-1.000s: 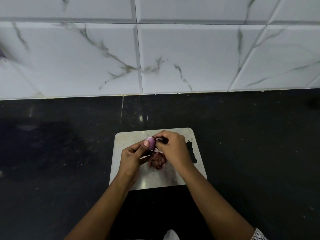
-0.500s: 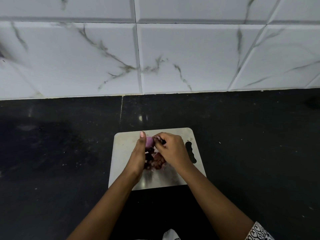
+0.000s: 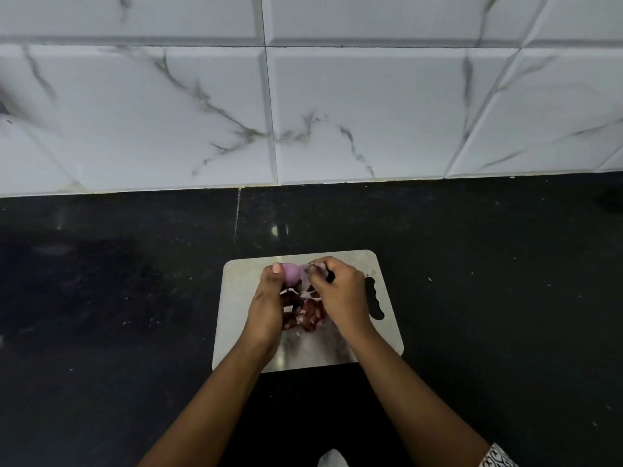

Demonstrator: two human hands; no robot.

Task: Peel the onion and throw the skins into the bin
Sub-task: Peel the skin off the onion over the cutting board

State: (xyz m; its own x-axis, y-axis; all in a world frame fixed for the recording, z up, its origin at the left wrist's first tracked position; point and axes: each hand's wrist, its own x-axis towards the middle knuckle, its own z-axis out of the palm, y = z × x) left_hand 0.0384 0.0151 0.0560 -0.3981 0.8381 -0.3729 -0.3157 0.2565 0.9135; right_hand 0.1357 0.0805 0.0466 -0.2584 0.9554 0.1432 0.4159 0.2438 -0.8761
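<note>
Fingers of your left hand (image 3: pixel 266 298) are curled round the onion (image 3: pixel 292 272), thumb up along its near side, and this grip is the main thing that has shifted: a second ago the hand lay more open to the camera with the thumb pressed across the bulb, and since then you have rolled the wrist so the back of the hand faces up and more of the pale purple flesh shows. Your right hand (image 3: pixel 342 293) is closed too, its fingertips pinching a thin, pale strip of skin (image 3: pixel 307 270) that runs from the onion to the fingers; it has drawn a little to the right of where it was, so the strip now looks stretched rather than bunched. A small dark object (image 3: pixel 329 275) sits in that same hand, and you cannot tell from here whether it is a knife handle or something else. Just below both hands lies the heap of skins (image 3: pixel 308 313), dark red and papery, on the middle of the cutting board (image 3: pixel 236 291), in much the same place as before. The board rests on the black counter (image 3: pixel 472 298) in front of the tiled wall (image 3: pixel 371 112). Judging by the smooth flesh exposed, you are on the last layers; the peeling looks nearly done, while the skins have yet to go anywhere and no bin is in view.
</note>
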